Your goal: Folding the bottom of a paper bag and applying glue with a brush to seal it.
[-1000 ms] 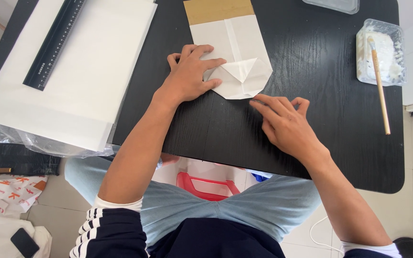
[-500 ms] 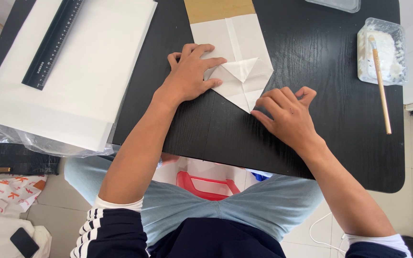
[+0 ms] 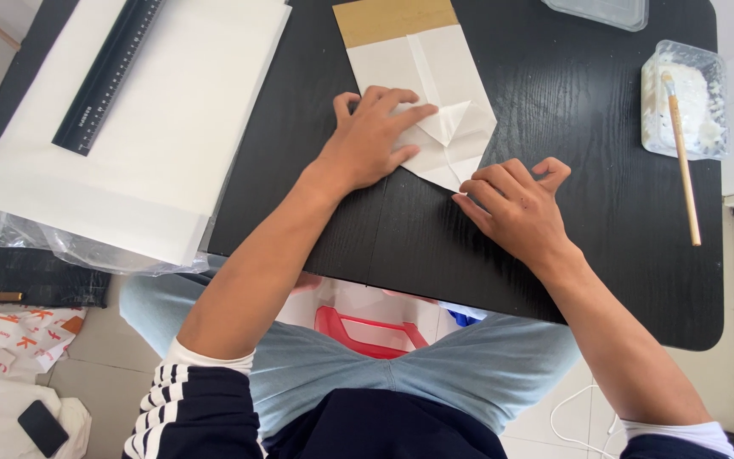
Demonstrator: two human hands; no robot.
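A folded white paper bag (image 3: 435, 93) with a brown top strip lies flat on the black table (image 3: 571, 246). My left hand (image 3: 375, 136) rests flat on its lower left part, fingers spread over the folded flaps. My right hand (image 3: 516, 204) is at the bag's lower right corner, fingers curled, fingertips touching the paper's edge.
A large stack of white paper sheets (image 3: 155, 136) with a black ruler (image 3: 108, 72) on top lies at the left. A clear tub of white paste (image 3: 686, 98) with a wooden brush (image 3: 681, 153) across it sits at the right. Another clear container (image 3: 596, 10) is at the top edge.
My right hand has slid up and left along the table to the bag's lower corner, and its fingers have curled. The left hand has stayed pressed on the bag.
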